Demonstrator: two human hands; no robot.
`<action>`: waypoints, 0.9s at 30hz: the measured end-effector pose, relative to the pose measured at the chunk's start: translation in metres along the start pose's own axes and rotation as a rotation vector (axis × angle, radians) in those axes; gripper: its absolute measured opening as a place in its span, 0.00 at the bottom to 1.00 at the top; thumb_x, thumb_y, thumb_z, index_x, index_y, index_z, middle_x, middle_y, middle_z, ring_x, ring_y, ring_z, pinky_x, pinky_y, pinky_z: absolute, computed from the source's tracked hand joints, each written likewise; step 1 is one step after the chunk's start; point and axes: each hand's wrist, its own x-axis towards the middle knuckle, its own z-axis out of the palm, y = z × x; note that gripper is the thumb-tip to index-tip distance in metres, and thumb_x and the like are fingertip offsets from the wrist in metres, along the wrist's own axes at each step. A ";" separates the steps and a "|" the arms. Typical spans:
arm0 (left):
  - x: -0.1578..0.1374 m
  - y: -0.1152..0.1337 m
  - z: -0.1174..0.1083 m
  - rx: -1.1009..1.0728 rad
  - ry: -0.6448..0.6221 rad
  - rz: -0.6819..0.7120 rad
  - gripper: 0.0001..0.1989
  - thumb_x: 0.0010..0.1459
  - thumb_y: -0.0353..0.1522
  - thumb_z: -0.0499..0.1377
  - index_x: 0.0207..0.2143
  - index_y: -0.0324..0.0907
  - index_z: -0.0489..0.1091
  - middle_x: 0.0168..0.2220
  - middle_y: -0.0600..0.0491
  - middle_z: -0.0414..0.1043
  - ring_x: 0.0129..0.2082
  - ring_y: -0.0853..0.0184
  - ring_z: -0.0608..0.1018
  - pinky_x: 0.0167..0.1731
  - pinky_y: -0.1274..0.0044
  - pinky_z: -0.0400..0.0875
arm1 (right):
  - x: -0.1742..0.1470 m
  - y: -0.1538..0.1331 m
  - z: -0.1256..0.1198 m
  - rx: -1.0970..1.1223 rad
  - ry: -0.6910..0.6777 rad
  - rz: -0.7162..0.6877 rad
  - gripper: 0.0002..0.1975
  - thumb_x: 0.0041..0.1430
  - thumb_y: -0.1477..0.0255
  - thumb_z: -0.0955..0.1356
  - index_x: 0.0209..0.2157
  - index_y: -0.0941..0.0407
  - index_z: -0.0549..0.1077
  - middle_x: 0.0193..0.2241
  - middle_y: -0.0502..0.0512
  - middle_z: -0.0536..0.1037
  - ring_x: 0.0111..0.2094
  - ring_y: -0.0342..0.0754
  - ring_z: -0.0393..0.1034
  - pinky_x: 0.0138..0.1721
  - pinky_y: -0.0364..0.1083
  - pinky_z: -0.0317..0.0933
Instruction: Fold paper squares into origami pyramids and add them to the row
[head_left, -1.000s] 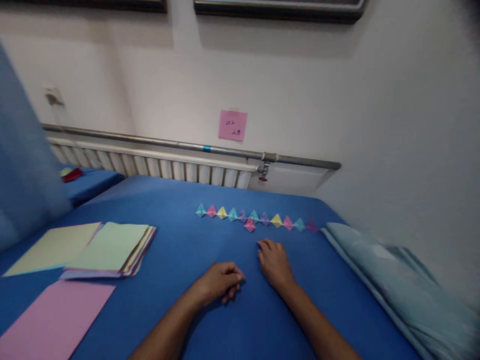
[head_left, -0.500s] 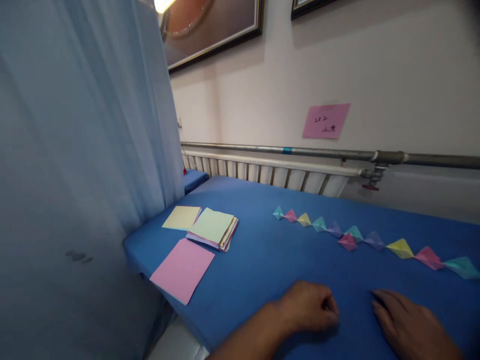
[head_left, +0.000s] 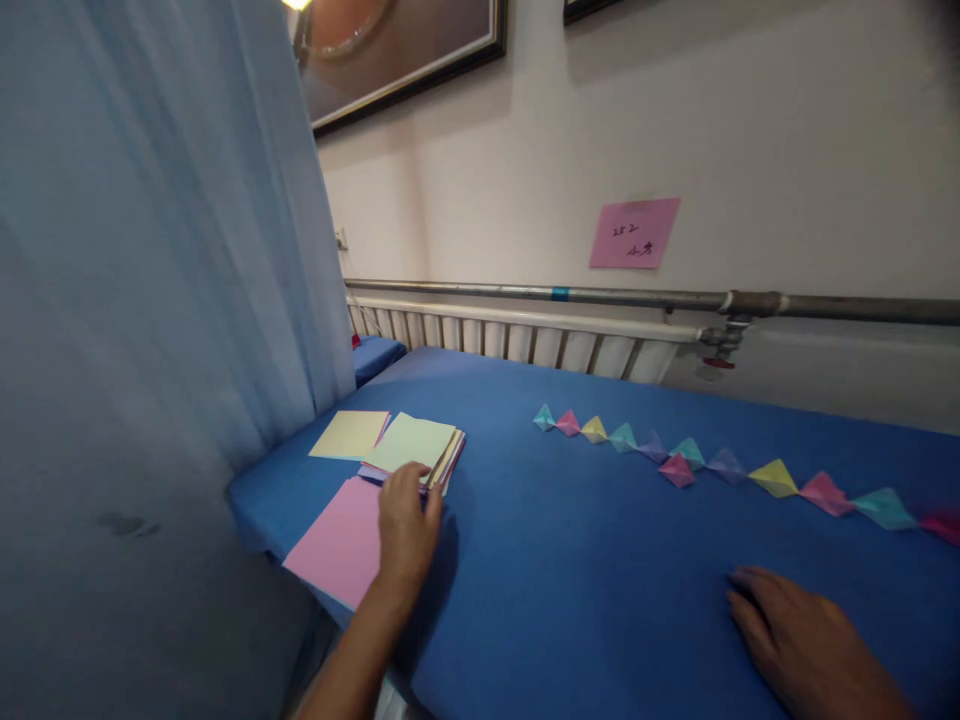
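Note:
My left hand [head_left: 407, 520] is at the near edge of a stack of coloured paper sheets [head_left: 412, 441], topped by a pale green one. Its fingertips overlap the stack's front edge, with thumb and fingers apart; contact with the paper is hard to tell. Partly behind this hand lies a pink sheet [head_left: 337, 540]. My right hand [head_left: 806, 630] rests low on the blue surface [head_left: 570, 590], fingers loosely extended and nothing visible in them. Beyond it runs a row of folded paper diamonds [head_left: 773, 478] in several colours, with a separate pink folded piece [head_left: 677, 470] just in front.
Pale yellow paper [head_left: 349, 434] lies left of the stack. A blue curtain [head_left: 172, 250] hangs along the left side. Behind the surface are a white radiator [head_left: 517, 343], a metal pipe [head_left: 637, 298] and a pink note [head_left: 635, 233] taped on the wall.
My left hand has swung left from beside my right hand to the paper stack, its fingers uncurling. My right hand has stayed nearly still. The view has shifted slightly.

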 end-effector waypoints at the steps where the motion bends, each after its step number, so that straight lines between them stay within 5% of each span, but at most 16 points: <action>1: 0.009 -0.007 -0.003 0.041 0.022 -0.020 0.11 0.59 0.33 0.52 0.43 0.41 0.67 0.48 0.42 0.68 0.53 0.52 0.67 0.52 0.62 0.58 | 0.001 -0.002 -0.003 -0.009 -0.034 -0.015 0.17 0.53 0.61 0.59 0.29 0.54 0.74 0.32 0.62 0.79 0.35 0.59 0.74 0.40 0.58 0.66; 6: 0.035 -0.023 0.001 0.203 -0.049 -0.056 0.13 0.54 0.37 0.59 0.39 0.39 0.70 0.41 0.44 0.73 0.46 0.53 0.72 0.46 0.66 0.63 | 0.003 -0.009 -0.015 -0.058 -0.134 -0.068 0.19 0.56 0.61 0.57 0.32 0.57 0.75 0.34 0.64 0.79 0.36 0.59 0.74 0.40 0.58 0.66; 13: 0.045 -0.030 0.009 0.323 -0.115 -0.126 0.13 0.55 0.38 0.57 0.36 0.37 0.70 0.37 0.43 0.74 0.41 0.54 0.74 0.40 0.68 0.62 | 0.001 -0.009 -0.011 -0.054 -0.087 -0.030 0.20 0.56 0.61 0.57 0.33 0.57 0.75 0.34 0.65 0.79 0.36 0.60 0.74 0.40 0.59 0.66; 27: 0.050 -0.037 0.003 0.149 -0.097 -0.220 0.13 0.62 0.39 0.53 0.37 0.38 0.70 0.34 0.51 0.74 0.34 0.65 0.75 0.38 0.71 0.66 | 0.002 -0.014 -0.019 -0.043 -0.151 -0.034 0.21 0.58 0.62 0.56 0.35 0.58 0.75 0.36 0.64 0.79 0.39 0.59 0.73 0.41 0.58 0.66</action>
